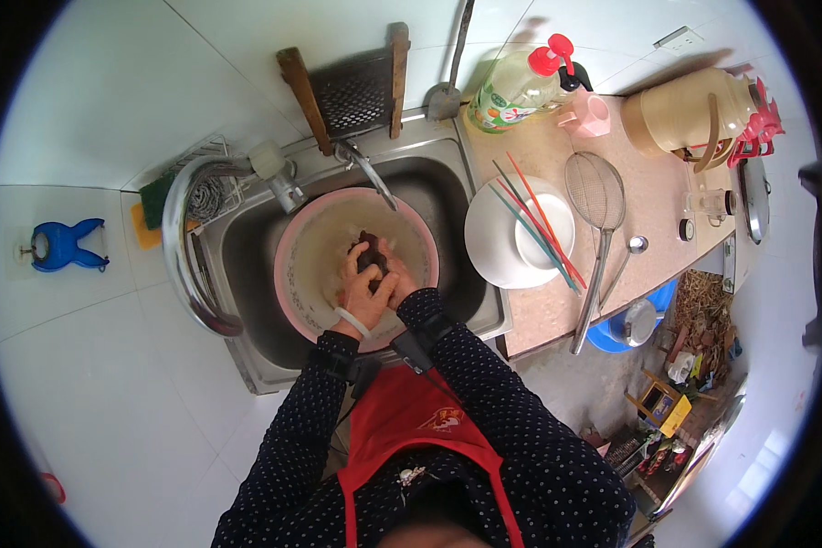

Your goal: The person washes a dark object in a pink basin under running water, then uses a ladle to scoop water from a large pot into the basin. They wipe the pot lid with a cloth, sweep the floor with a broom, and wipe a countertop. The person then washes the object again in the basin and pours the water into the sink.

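Note:
Both my hands are down in a pink-rimmed basin (294,228) of cloudy water, which sits in the steel sink (242,283). My left hand (363,290) and my right hand (395,274) are curled round a dark reddish-brown lump (371,258), too covered by fingers to make out exactly. A curved faucet (178,237) and a smaller spout (374,183) stand at the sink's back and left, the spout reaching over the basin's back edge.
On the right counter (534,324) are a white bowl (493,237) with colored sticks, a mesh skimmer (595,192), a ladle (637,245), bottles, a pink cup (586,116) and a beige thermos (671,119). A scrubber rack (205,201) is at the left.

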Tool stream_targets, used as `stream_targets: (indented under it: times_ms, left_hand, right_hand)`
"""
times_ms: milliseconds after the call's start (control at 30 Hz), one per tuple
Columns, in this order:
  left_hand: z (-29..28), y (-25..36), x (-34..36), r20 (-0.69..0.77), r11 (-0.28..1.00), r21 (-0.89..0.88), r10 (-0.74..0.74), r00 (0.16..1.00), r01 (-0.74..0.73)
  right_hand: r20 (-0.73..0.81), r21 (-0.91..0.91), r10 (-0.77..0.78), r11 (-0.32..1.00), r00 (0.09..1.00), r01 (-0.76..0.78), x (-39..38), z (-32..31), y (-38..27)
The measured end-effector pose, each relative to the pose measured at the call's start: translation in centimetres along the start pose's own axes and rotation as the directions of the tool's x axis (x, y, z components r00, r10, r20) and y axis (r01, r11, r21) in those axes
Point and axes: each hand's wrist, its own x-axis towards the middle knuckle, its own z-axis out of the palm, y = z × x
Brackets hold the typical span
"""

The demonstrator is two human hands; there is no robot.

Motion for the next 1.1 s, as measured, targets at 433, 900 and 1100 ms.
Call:
stream_targets:
  times_ms: [433,900,1100]
  left_hand:
    - [-4.7,-11.0,5.5,-0.061,0.796,0.025,-0.603,0.796,0.605]
    - [-0.8,-9.7,7.3,0.121,0.767,0.427,-0.573,0.81,0.479]
    - [-1.6,-6.0,9.5,-0.216,0.901,-0.131,-0.434,0.875,0.415]
  right_hand:
    - [0.066,-0.998,-0.41,-0.006,0.91,0.069,-1.4,1.1,-0.3]
    - [-0.121,-0.989,-0.61,0.009,0.783,-0.146,-4.7,-5.1,-0.7]
    - [-0.161,-0.985,-0.547,0.04,0.822,-0.166,-4.7,-6.1,-1.7]
